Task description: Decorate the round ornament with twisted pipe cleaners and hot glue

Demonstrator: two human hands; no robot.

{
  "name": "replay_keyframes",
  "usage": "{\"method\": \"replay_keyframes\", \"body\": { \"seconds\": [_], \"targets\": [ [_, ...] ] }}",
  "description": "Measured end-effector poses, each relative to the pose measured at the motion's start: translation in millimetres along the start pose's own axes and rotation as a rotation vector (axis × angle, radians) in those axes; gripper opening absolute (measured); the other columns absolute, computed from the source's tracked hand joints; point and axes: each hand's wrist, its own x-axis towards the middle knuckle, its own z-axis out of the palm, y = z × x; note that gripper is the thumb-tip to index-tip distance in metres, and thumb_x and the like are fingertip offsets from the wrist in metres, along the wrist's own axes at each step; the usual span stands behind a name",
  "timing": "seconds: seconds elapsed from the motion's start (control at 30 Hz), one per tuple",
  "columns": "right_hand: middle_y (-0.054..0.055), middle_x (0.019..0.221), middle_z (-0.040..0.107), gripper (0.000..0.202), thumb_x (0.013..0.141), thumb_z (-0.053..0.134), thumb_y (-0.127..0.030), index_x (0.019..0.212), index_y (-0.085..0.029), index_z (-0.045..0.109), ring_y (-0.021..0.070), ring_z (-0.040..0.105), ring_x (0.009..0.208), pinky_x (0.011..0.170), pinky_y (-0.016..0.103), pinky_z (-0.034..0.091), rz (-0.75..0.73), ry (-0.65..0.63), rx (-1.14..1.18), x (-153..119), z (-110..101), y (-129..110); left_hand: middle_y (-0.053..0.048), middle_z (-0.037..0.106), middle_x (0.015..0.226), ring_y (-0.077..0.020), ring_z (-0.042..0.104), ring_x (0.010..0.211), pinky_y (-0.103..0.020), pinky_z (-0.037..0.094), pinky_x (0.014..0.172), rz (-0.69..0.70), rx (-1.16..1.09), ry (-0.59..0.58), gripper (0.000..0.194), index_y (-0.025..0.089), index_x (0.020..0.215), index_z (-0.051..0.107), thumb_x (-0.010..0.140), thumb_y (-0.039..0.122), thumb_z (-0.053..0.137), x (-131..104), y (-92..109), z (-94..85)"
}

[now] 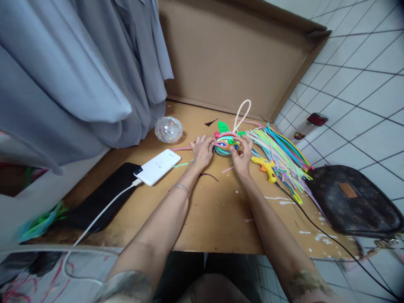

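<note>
A round ornament [223,150] wrapped in coloured pipe cleaners lies on the table between my hands. Green leaves [222,127] and a cream loop [242,113] stick up from its top. My left hand [203,150] is closed at its left side, fingers pinching a pink pipe cleaner [182,148] whose tail comes out left of the hand. With thumb and fingers, my right hand [242,155] grips the ornament's right side, near a green and a blue spot. The fingertips partly hide the ornament.
Right of the hands lie a yellow glue gun [267,167], a heap of pipe cleaners [277,151] and a brown bag [356,198]. At left are a clear ball [168,129], a white power bank [159,166] with cable and a black pouch [104,198]. A cardboard panel [233,54] stands behind.
</note>
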Motion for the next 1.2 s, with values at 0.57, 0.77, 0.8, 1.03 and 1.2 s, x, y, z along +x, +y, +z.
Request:
{"method": "replay_keyframes", "body": {
  "seconds": [0.57,0.77,0.8,1.03,1.2],
  "targets": [
    [0.01,0.135,0.057,0.051,0.081,0.07,-0.037,0.127,-0.027,0.05,0.0282,0.053,0.131,0.114,0.054,0.043,0.008,-0.034,-0.023,-8,14,20,-0.011,0.07,0.11,-0.0295,0.057,0.109,-0.047,0.034,0.099,0.084,0.021,0.099,0.03,0.023,0.102,0.071,0.104,0.031,0.041,2,-5,7.2],
    [0.009,0.129,0.06,0.045,0.083,0.067,-0.037,0.124,-0.027,0.052,0.0281,0.055,0.127,0.107,0.051,0.048,0.06,-0.044,-0.047,-9,12,20,-0.009,0.07,0.097,-0.0278,0.055,0.102,-0.05,0.032,0.103,0.167,0.084,0.174,0.029,0.025,0.1,0.07,0.101,0.024,0.04,-1,-6,6.3],
    [0.009,0.129,0.06,0.044,0.083,0.067,-0.037,0.124,-0.026,0.053,0.028,0.056,0.126,0.107,0.051,0.048,0.062,-0.043,-0.054,-9,11,20,-0.009,0.069,0.095,-0.0278,0.055,0.101,-0.051,0.032,0.103,0.187,0.092,0.185,0.029,0.025,0.1,0.069,0.1,0.023,0.04,-2,-6,5.9],
    [0.009,0.127,0.059,0.043,0.082,0.067,-0.04,0.121,-0.026,0.054,0.0283,0.055,0.122,0.106,0.053,0.048,0.062,-0.038,-0.089,-9,11,15,-0.011,0.067,0.095,-0.0298,0.053,0.102,-0.055,0.03,0.104,0.274,0.156,0.18,0.028,0.025,0.1,0.07,0.095,0.018,0.044,-6,-2,0.0],
    [0.009,0.125,0.059,0.045,0.08,0.069,-0.041,0.12,-0.026,0.054,0.0289,0.054,0.124,0.11,0.054,0.045,0.062,-0.028,-0.093,-9,13,12,-0.012,0.069,0.097,-0.0305,0.054,0.103,-0.056,0.03,0.105,0.277,0.172,0.165,0.026,0.023,0.099,0.071,0.092,0.016,0.046,-7,0,-0.4]
  ]
}}
